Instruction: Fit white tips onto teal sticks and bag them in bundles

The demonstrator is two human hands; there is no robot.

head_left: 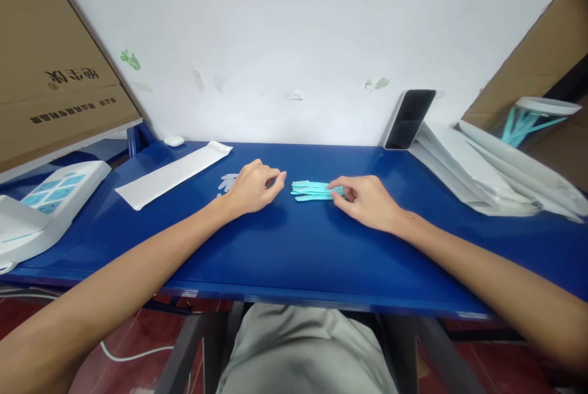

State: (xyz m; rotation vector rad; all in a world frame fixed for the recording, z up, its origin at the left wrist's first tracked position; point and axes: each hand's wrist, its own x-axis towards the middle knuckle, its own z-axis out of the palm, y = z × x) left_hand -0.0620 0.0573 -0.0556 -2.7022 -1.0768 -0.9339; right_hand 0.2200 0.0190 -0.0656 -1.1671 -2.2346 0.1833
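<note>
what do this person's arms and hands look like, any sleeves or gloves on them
The left hand and right hand are both ungloved. No sleeve, watch or bracelet shows on the left forearm or right forearm. No rings show either, though some fingers are partly hidden.

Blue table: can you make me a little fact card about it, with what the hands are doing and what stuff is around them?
Surface: blue table before a pale wall
Right hand: fingers at the right end of the turquoise sticks; whether it grips them is unclear
Left hand: curled, beside the clear petal-shaped pieces; can't tell if it holds anything
Sticks' layout: bunched side by side, roughly lengthwise
Left side: long white packet, lying slantwise
Back right: smartphone, propped up, screen dark
</note>
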